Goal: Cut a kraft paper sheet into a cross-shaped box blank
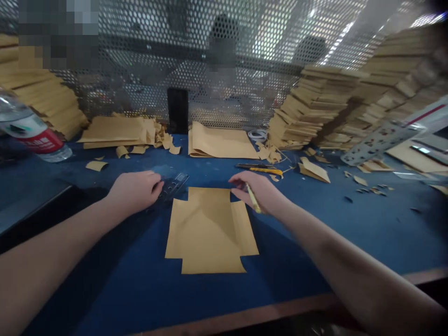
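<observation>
A tan paper sheet (210, 233) with its four corners notched out lies flat in front of me on the blue table. My left hand (136, 191), fingers closed, is just left of its far edge and pinches a clear plastic stencil ruler (178, 183) with cut-out shapes. At the sheet's far right corner is my right hand (257, 189), closed around a slim yellow pen-like tool (252, 198). The hand hides part of that tool, so its exact kind is unclear. A yellow-handled cutter (268, 170) rests beyond my right hand.
Folded tan paper (222, 141), a dark phone (178, 111) and paper stacks (308, 109) stand before a perforated metal screen (150, 70). A water bottle (38, 135) is at left, with a dark flat object (35, 210) nearer. Paper scraps (96, 165) litter the table.
</observation>
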A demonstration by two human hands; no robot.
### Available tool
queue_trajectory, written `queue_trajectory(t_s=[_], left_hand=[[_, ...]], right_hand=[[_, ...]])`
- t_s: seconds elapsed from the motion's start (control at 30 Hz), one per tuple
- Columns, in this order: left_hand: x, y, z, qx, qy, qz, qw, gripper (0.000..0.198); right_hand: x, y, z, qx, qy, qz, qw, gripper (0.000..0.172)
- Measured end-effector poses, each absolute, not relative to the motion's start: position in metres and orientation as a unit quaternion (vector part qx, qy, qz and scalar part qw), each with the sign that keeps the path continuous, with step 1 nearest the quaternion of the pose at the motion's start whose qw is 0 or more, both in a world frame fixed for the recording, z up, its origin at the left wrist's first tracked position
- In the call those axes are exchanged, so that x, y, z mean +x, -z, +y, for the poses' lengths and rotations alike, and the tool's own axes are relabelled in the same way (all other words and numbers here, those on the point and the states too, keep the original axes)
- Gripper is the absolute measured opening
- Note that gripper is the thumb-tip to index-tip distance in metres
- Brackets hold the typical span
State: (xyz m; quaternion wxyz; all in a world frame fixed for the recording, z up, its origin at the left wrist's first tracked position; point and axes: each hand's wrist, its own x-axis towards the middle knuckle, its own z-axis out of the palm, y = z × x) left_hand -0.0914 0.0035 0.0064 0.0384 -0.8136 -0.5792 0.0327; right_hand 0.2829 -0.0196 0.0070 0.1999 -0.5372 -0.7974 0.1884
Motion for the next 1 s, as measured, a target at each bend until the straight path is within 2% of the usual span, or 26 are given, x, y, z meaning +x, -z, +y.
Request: queue_trajectory(t_s=[0.13,0.3,0.67,0.8,1.0], left_hand=[[-0.106,-0.011,0.013,-0.764,-0.049,-0.643,0.030,0.039],[-0.116,-0.010,0.015,-0.745,-0.025,-0.667,0.004,0.039],[-0.078,-0.029,0.002,-0.761,0.145,-0.622,-0.116,0.039],[-0.048,-0.037,-0.002,-0.769,0.212,-0.567,-0.205,0.042],[-0.046,-0.024,-0.029,-0.743,0.268,-0.514,-0.335,0.046]], right_hand=[[0.272,0.003,-0.004,-0.514,-0.183,-0.821,0.168,0.032],[0.273,0.004,0.006,-0.491,-0.180,-0.832,0.182,0.034],[0.269,0.011,0.011,-0.427,-0.091,-0.816,0.378,0.033],[0.270,0.016,0.011,-0.413,-0.080,-0.802,0.424,0.033],[0.270,0.017,0.005,-0.410,-0.068,-0.778,0.472,0.031]])
